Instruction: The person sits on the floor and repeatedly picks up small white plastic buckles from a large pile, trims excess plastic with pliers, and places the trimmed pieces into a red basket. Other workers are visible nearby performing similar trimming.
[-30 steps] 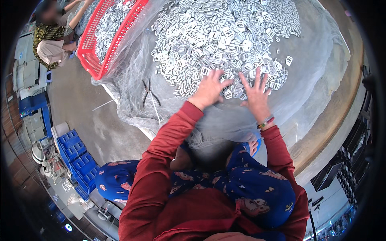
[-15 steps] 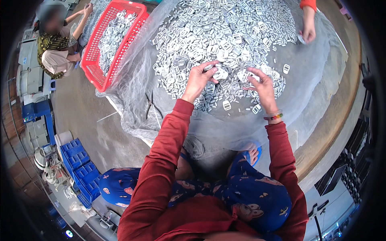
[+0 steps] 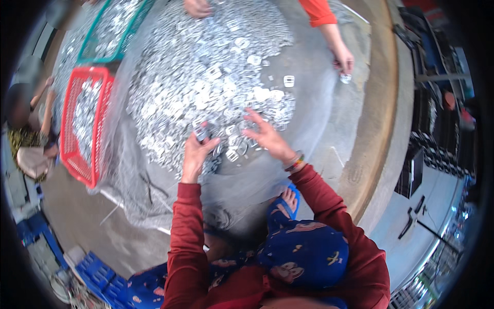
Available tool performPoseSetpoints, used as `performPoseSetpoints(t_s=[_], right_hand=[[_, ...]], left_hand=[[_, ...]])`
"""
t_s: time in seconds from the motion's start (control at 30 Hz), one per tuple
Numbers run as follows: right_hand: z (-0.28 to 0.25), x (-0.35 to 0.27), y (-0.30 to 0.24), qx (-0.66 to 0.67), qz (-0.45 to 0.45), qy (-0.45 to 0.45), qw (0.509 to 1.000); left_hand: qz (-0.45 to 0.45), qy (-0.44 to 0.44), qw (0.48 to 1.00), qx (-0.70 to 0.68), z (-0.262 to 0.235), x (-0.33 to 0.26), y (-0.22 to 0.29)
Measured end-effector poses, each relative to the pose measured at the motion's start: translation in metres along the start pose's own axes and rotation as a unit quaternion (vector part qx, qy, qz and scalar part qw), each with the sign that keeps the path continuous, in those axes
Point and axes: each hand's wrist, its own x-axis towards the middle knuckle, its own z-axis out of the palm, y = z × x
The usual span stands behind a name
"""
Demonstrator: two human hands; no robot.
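Note:
A wide heap of small grey slide buckles (image 3: 175, 98) lies on a translucent sheet (image 3: 303, 144). At its near edge, my left hand (image 3: 194, 154) is closed on a grey slide buckle (image 3: 199, 133), pinched between thumb and fingers. To the right, my right hand (image 3: 268, 137) is open over the heap, fingers apart and nothing visible in them. Motion blurs its fingertips a little. Several loose buckles (image 3: 232, 155) lie between and below my hands.
A red basket (image 3: 66, 129) and a green basket (image 3: 86, 44), both holding buckles, stand at the left. Pliers (image 3: 150, 188) rest on the sheet. A co-worker's hand (image 3: 343, 59) at the far right holds a buckle; another hand (image 3: 198, 7) is at the top. Someone sits far left.
The view has swung to the right, so the heap and baskets appear further left. My right hand has let go of its buckles and spread its fingers. The co-worker's hand has moved off the heap.

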Motion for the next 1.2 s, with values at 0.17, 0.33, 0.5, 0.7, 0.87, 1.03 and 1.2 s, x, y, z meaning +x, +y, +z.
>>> performPoseSetpoints(t_s=[0.17, 0.33, 0.5, 0.7, 0.87, 1.03, 1.2], right_hand=[[-0.063, -0.006, 0.003, -0.188, -0.143, 0.189, 0.953], [-0.254, -0.008, 0.044, -0.362, -0.044, 0.547, 0.753], [-0.347, 0.009, 0.105, -0.392, 0.125, 0.499, 0.763], [-0.367, -0.014, 0.112, -0.576, 0.112, 0.282, 0.76], [-0.347, 0.006, 0.074, -0.143, -0.011, 0.404, 0.903], [-0.243, 0.044, -0.052, -0.056, -0.131, 0.278, 0.95], [-0.066, 0.07, -0.121, -0.067, -0.079, -0.031, 0.994]], left_hand=[[0.042, -0.031, 0.996, 0.077, 0.013, 0.005, -0.003], [0.312, 0.043, 0.851, 0.42, -0.005, 0.006, 0.011], [0.221, 0.286, 0.906, 0.222, -0.104, -0.001, 0.029], [0.004, 0.531, 0.759, 0.376, -0.223, -0.093, -0.064], [-0.048, 0.567, 0.788, 0.236, -0.222, -0.135, -0.129], [-0.134, 0.465, 0.822, 0.302, -0.198, -0.121, -0.152], [0.048, 0.394, 0.785, 0.475, -0.212, -0.091, -0.176]])
